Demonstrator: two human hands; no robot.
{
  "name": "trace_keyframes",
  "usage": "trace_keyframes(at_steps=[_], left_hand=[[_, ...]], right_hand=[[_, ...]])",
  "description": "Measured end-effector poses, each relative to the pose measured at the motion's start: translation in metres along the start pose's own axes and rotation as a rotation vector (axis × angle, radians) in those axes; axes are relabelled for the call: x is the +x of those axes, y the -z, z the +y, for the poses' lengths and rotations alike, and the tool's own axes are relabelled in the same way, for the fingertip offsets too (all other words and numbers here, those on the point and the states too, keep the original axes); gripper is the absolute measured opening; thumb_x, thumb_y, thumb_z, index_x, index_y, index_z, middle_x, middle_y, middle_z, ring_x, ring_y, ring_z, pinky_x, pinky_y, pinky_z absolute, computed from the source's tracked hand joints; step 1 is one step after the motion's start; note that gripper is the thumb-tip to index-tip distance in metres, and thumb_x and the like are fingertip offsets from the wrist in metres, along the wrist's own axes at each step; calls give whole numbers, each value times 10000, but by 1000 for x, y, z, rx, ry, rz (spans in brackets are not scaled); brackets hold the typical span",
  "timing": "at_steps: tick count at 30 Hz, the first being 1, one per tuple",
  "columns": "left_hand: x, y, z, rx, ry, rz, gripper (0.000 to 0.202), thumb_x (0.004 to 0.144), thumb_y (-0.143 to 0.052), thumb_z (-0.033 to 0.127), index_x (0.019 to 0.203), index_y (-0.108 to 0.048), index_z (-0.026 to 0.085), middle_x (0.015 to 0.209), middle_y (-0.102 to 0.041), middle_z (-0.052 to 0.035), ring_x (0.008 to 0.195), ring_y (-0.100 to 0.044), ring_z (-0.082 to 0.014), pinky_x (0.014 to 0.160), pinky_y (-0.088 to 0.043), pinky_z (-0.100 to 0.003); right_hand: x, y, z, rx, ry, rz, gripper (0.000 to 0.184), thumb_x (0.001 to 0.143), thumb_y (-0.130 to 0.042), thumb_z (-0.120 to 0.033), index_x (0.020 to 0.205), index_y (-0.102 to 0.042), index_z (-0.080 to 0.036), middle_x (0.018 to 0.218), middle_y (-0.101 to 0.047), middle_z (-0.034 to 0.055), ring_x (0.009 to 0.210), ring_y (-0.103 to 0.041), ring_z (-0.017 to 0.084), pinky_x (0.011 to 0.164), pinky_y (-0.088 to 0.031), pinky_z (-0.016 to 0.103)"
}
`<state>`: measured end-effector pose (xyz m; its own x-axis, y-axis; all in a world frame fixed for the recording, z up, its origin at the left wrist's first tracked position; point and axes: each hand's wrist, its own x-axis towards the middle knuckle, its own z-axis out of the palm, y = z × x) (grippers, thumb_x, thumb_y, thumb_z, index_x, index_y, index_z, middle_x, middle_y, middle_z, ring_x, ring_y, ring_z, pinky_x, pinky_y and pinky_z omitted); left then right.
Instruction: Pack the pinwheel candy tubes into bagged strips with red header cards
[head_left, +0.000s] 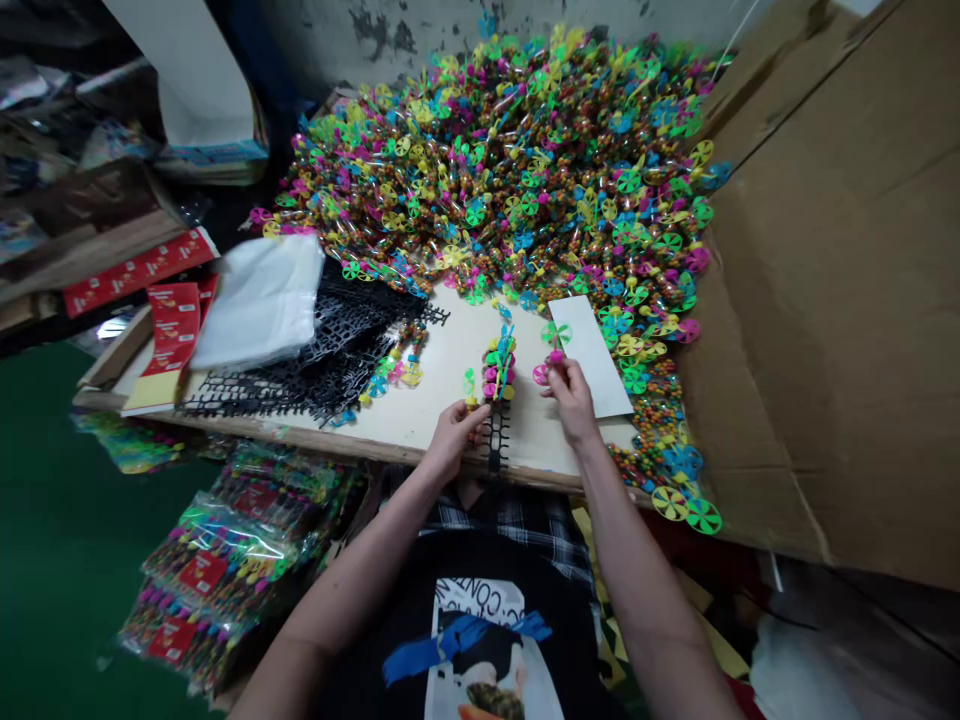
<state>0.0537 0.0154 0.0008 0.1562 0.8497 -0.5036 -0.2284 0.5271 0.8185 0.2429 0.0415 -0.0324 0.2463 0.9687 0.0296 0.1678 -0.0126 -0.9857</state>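
Observation:
Between my hands stands a black plastic clip strip point(496, 445), its far part covered by several bunched candy-filled fan toys with pink, yellow and blue parts. My left hand point(448, 438) is closed beside the strip, on a fan toy with a yellow cap and a green fan point(470, 385); its lower part is hidden by my fingers. To the right, my right hand point(574, 398) pinches a pink-capped fan toy point(556, 356) with a green fan on top. A pink fan shows just left of those fingers. Beside that hand lies a white card point(592, 355).
A large heap of fan toys point(495, 170) covers the table's back and right side. Black strips point(330, 345), clear bags point(259, 300) and red cards point(176, 325) lie left. A cardboard box point(832, 300) borders the right. Filled packs point(217, 560) are stacked below the table.

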Motion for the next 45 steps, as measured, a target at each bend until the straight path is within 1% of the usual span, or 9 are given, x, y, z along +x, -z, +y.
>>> trace_keyframes(at_steps=[3, 5, 7, 11, 14, 17, 25, 34, 45], left_hand=[[-2, -9, -1, 2, 79, 11, 414, 463, -788, 428, 611, -511, 159, 501, -479, 65, 403, -383, -39, 393, -285, -173], [-1, -11, 0, 5, 88, 28, 381, 459, -785, 401, 595, -531, 152, 511, -512, 52, 399, -387, -39, 381, -283, -175], [1, -11, 2, 0, 83, 21, 346, 469, -775, 376, 583, -543, 147, 509, -532, 40, 392, -389, -39, 374, -274, -175], [2, -8, 7, -15, 112, 13, 303, 472, -769, 324, 566, -542, 146, 461, -515, 43, 363, -375, -38, 365, -266, -177], [2, -7, 9, -33, 136, 12, 283, 467, -764, 293, 556, -539, 146, 446, -511, 41, 350, -366, -37, 359, -255, -179], [2, -8, 10, -53, 147, -12, 286, 456, -771, 285, 548, -541, 143, 438, -506, 43, 348, -365, -35, 357, -242, -177], [4, -15, 13, -87, 136, -56, 310, 440, -791, 292, 553, -544, 141, 424, -492, 59, 340, -371, -33, 348, -247, -174], [4, -22, 15, -108, 121, -33, 282, 434, -777, 261, 538, -547, 135, 419, -507, 50, 336, -377, -34, 350, -244, -176], [9, -16, 12, -125, 136, -45, 228, 463, -745, 235, 544, -559, 131, 424, -520, 35, 348, -392, -42, 364, -253, -181]], right_hand=[[-40, 1, 8, -13, 15, -81, 300, 793, -552, -449, 1003, -583, -238, 943, -567, 27, 828, -564, 144, 716, -513, 287], [-55, -2, 11, -28, 26, -134, 284, 769, -591, -427, 975, -606, -232, 910, -577, 23, 840, -575, 153, 780, -507, 315], [-59, -9, 12, 10, 17, -171, 285, 744, -624, -414, 954, -601, -222, 887, -607, 20, 848, -593, 161, 812, -502, 325], [-53, -24, 10, 94, -32, -211, 272, 720, -648, -430, 869, -585, -211, 814, -647, 9, 784, -622, 164, 760, -518, 314], [-51, -30, 8, 110, -27, -224, 252, 730, -637, -419, 870, -610, -212, 848, -670, 13, 811, -635, 168, 782, -517, 316], [-54, -31, 7, 120, -24, -211, 222, 748, -618, -386, 891, -634, -217, 881, -682, 11, 837, -639, 165, 808, -510, 310], [-56, -36, 8, 204, -22, -108, 211, 721, -635, -367, 863, -654, -212, 820, -685, 3, 770, -629, 153, 725, -525, 271], [-63, -45, 12, 238, -27, 7, 230, 751, -628, -388, 900, -635, -213, 851, -686, 17, 789, -635, 161, 733, -524, 284], [-65, -55, 12, 499, -223, 84, 330, 701, -660, -487, 892, -591, -226, 867, -669, 1, 742, -613, 147, 669, -531, 276]])
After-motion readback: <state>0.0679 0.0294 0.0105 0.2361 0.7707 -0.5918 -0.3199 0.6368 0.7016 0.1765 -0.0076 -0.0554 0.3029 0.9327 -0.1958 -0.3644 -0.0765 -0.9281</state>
